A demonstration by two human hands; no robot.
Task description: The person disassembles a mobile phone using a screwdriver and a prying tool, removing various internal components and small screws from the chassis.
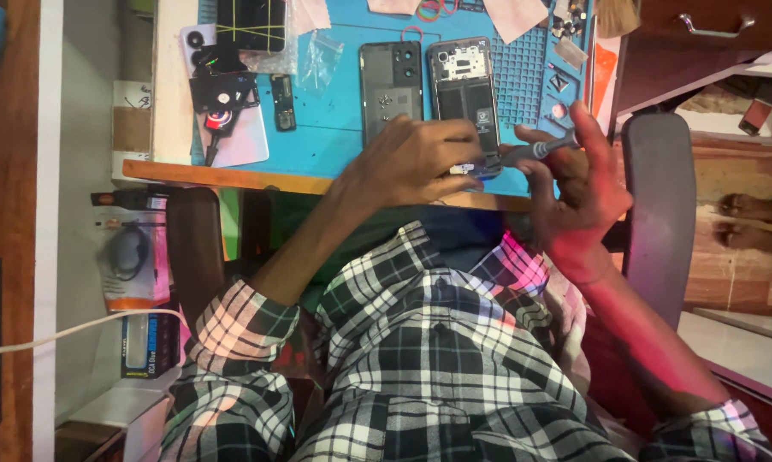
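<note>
The person sits at a worktop covered by a blue repair mat. Two phone bodies lie side by side on the mat. The opened phone, with its inner frame and boards showing, is at the 3 o'clock side of the dark back cover. Both have their long axis running from the worktop edge toward the 12 o'clock side of the picture.

The left hand rests on the near ends of both pieces, with the fingers curled and pressed down on the near end of the opened phone; it holds the phone steady and does not lift it. The right hand is at the 3 o'clock side of the phone. Its grip is pinched around a thin grey screwdriver, which lies almost across the picture, with the tip pointing toward 9 o'clock, at the near corner of the opened phone. The tip is just beside the left hand's fingers; I cannot tell if it touches the phone.

So the phone lies at 9 o'clock from the right hand's grip, and its long axis crosses the screwdriver's axis nearly at a right angle. The left hand is the nearer one, already on the phone.

Far at 9 o'clock on the mat lie a black camera part and a small black strip.
</note>
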